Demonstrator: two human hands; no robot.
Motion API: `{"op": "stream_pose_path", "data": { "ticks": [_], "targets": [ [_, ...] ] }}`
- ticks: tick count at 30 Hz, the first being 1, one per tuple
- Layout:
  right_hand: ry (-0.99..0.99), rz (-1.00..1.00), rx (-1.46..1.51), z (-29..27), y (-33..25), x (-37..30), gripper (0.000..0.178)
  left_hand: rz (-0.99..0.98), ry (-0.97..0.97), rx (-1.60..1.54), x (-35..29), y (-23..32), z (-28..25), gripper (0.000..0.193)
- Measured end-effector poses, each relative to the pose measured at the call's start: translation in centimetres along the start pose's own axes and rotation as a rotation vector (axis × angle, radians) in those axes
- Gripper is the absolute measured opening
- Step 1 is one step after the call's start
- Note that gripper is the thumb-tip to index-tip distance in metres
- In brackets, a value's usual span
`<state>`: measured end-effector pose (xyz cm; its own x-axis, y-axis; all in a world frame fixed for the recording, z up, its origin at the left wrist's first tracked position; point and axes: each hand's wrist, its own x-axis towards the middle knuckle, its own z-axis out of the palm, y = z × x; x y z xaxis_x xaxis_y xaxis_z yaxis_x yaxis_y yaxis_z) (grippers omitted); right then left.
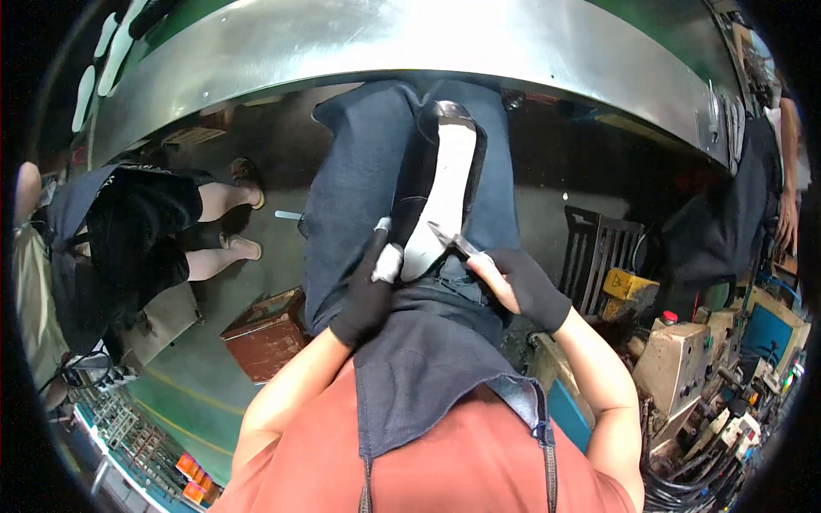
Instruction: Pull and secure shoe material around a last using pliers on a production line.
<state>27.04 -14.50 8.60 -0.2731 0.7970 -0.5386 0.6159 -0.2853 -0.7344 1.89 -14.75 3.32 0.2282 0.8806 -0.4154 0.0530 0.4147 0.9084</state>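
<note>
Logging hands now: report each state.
Left hand: beside long white sole-shaped piece; grip cannot be told.
Right hand: closed, holding slim silver metal tool.

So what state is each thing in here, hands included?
Black shoe: lying lengthwise on the lap.
White sole-shaped piece: stretched along the shoe.
Metal tool: held, tip by the white piece; contact unclear.
Right hand: black-gloved, closed on the tool.
Left hand: black-gloved, beside the shoe; firmness of hold unclear.
Dark blue apron: draped, its edge folded.
Metal bench: shiny.
</note>
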Motion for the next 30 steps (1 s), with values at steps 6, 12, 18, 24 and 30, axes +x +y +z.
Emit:
{"op": "stream_pose_path", "data": {
  "ticks": [6, 12, 18, 24, 30],
  "targets": [
    [0.018, 0.111, 0.057, 0.7, 0.8, -1.6, 0.048, 0.157, 0.080, 0.206, 3.7, -2.8, 0.8, 0.048],
    [-0.146, -0.024, -0.212, -3.4, -7.6, -1.4, 0.047, 0.149, -0.154, 0.439, 3.7, -0.4, -0.9, 0.063],
    [0.056, -0.420, -0.128, 0.3, -4.9, 0.6, 0.035, 0.081, -0.290, 0.609, 1.7, -3.5, -2.4, 0.088],
    [0.007, 0.044, 0.075, 0.4, -2.0, -1.5, 0.039, -0.138, -0.210, -0.213, 1.3, -0.9, -1.8, 0.054],
    [-0.009, 0.093, 0.108, 0.9, -2.1, -2.7, 0.037, 0.154, -0.099, 0.230, 2.9, -1.3, -0.3, 0.053]
  ]
}}
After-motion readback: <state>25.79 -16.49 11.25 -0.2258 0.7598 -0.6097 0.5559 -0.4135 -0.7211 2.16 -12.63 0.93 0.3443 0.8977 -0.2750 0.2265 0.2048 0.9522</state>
